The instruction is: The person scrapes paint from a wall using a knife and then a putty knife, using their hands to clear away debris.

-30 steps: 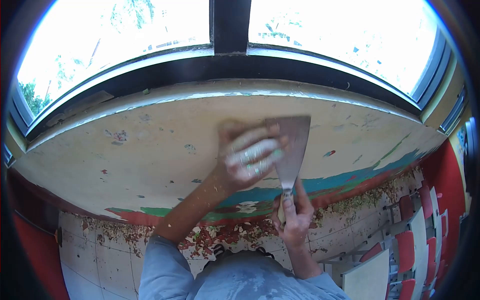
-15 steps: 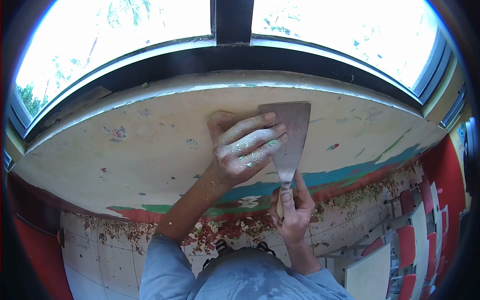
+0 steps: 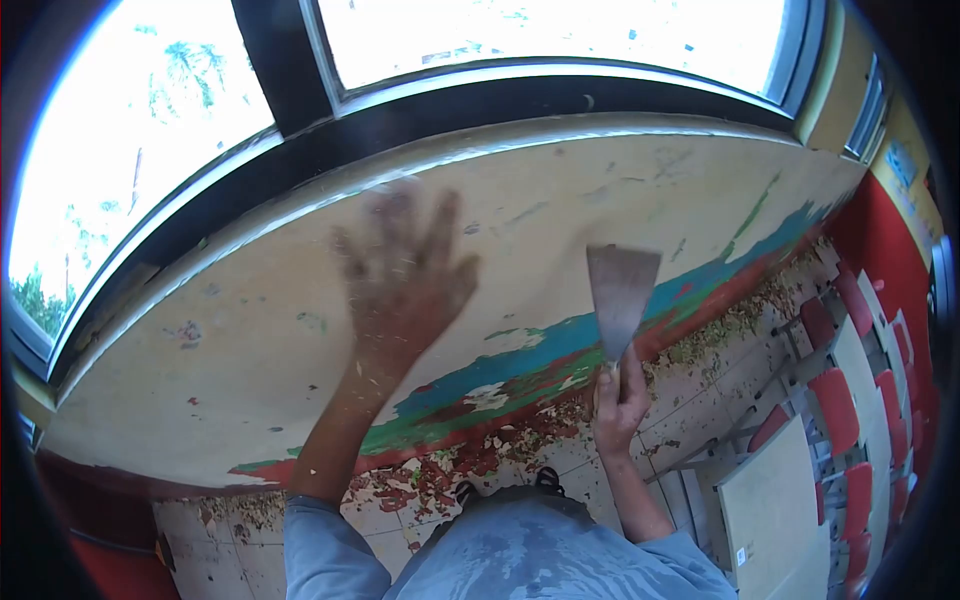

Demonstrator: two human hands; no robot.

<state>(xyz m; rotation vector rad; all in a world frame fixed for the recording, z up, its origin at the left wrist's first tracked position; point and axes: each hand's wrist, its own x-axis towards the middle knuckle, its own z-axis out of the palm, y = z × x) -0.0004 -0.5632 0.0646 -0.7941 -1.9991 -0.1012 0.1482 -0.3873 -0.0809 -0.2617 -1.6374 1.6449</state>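
My left hand (image 3: 405,285) is blurred, its fingers spread, in front of the cream wall (image 3: 270,350), with nothing in it. Small flakes show around it. To the right, my right hand (image 3: 620,408) is wrapped round the handle of a scraper (image 3: 622,295), whose wide metal blade points up. Whether the blade touches the wall cannot be told. Low on the wall run bands of blue paint (image 3: 560,350), green and red with ragged edges.
A dark window frame (image 3: 420,115) and a sill line the top. Paint flakes (image 3: 480,455) litter the tiled floor (image 3: 230,550) by my feet. Red chairs (image 3: 833,408) and pale desktops (image 3: 775,500) stand at the lower right.
My left hand has come away from the scraper blade, moved left and spread its fingers. The scraper, still in my right hand, is lower and further right. The view has shifted and tilted.
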